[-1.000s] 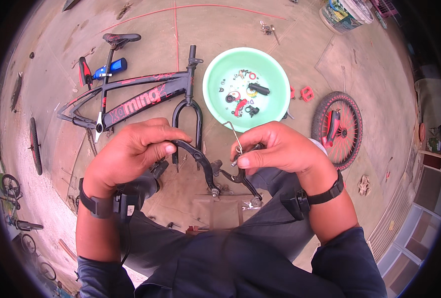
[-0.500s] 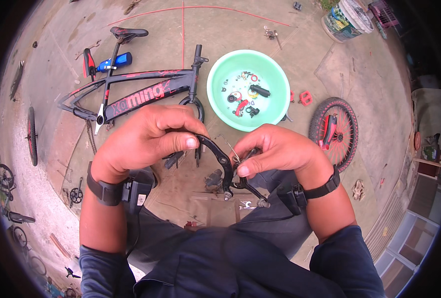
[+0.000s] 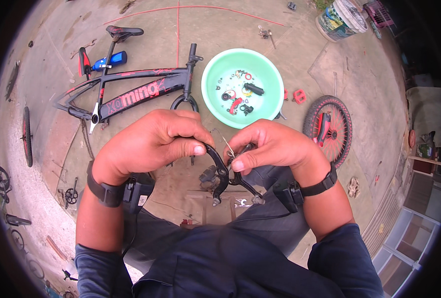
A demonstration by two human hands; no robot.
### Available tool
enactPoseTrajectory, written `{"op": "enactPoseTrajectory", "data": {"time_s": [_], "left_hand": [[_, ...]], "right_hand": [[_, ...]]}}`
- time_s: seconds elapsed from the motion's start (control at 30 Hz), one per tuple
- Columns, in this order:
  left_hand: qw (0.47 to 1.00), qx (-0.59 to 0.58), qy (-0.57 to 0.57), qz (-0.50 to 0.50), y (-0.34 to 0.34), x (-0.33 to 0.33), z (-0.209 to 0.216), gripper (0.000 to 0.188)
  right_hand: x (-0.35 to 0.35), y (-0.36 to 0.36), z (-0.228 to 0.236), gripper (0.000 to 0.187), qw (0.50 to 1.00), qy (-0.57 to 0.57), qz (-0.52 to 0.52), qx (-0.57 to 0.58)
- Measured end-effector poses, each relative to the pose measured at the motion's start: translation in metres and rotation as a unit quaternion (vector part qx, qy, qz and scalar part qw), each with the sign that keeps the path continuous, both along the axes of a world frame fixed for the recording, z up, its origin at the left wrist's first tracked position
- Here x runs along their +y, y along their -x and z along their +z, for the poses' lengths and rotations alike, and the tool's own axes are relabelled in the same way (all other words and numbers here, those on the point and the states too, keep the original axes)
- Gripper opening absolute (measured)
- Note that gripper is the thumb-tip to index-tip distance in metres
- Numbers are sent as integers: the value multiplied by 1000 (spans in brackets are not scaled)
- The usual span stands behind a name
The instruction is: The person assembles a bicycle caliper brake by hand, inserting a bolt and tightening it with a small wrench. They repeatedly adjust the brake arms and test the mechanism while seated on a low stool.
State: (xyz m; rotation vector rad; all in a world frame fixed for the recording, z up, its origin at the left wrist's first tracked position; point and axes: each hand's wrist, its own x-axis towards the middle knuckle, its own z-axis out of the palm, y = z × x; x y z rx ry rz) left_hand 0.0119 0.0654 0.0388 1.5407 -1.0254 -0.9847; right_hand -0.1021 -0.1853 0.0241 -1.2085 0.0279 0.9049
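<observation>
My left hand pinches the upper end of a curved black brake caliper arm between thumb and fingers. That arm bows downward in front of my lap, with a bolt at its lower tip. In my right hand is a second black brake caliper arm, gripped near its top together with a thin bent wire spring. The two arms overlap near my right thumb; whether they are joined there I cannot tell. Both sets of fingertips are partly hidden behind the thumbs.
Ahead lies a black bicycle frame with its saddle. A mint-green basin holds small parts. To the right are a spoked wheel and a red pedal; a bucket stands farther off.
The view has shifted slightly, so the surroundings sit a little further left. Both hands keep their grips, and the caliper arms stay in nearly the same pose.
</observation>
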Motion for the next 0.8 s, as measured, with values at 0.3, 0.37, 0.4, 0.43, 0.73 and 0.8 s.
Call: {"op": "enactPoseTrajectory", "data": {"time_s": [0.3, 0.37, 0.4, 0.43, 0.73, 0.8], "left_hand": [[991, -122, 41, 22, 7, -3, 3, 18], [988, -143, 49, 28, 8, -3, 3, 19], [987, -152, 51, 32, 8, -3, 3, 19], [985, -161, 54, 36, 9, -3, 3, 19], [977, -191, 85, 39, 11, -6, 3, 18], [978, -183, 87, 49, 12, -7, 3, 19]], "right_hand": [[3, 1, -3, 29, 1000, -2, 8, 8], [4, 1, -3, 30, 1000, 4, 10, 9], [4, 1, -3, 30, 1000, 8, 11, 7], [4, 1, -3, 30, 1000, 13, 12, 5], [6, 2, -7, 30, 1000, 26, 16, 1], [5, 3, -5, 30, 1000, 3, 4, 6]]}}
